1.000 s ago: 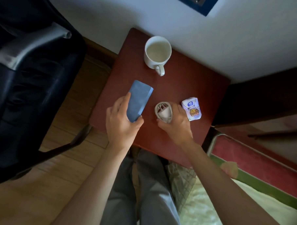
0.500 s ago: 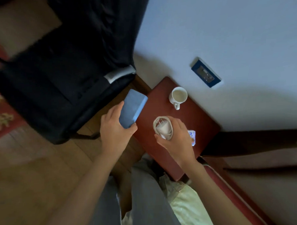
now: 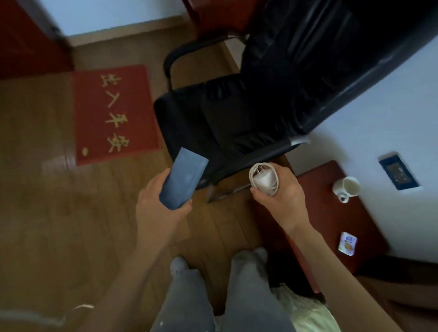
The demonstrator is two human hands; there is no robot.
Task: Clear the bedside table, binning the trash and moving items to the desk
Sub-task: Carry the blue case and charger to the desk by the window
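My left hand (image 3: 157,213) grips a flat blue phone-like slab (image 3: 182,182), held over the wooden floor beside the chair. My right hand (image 3: 282,195) is closed around a white charger with its coiled cable (image 3: 263,180), held at the near left edge of the red-brown bedside table (image 3: 323,211). On the table stand a white mug (image 3: 347,188) near the wall and a small white snack packet (image 3: 347,243) towards the near right.
A black office chair (image 3: 247,101) stands just ahead of both hands. A red mat (image 3: 115,112) with gold characters lies on the wooden floor to the left. A blue wall socket (image 3: 399,170) is on the wall behind the mug. Pale bedding (image 3: 309,315) lies at bottom right.
Both hands lifted the blue slab and the charger off the table and carried them left. My view swung left, so the chair and red mat now fill the middle.
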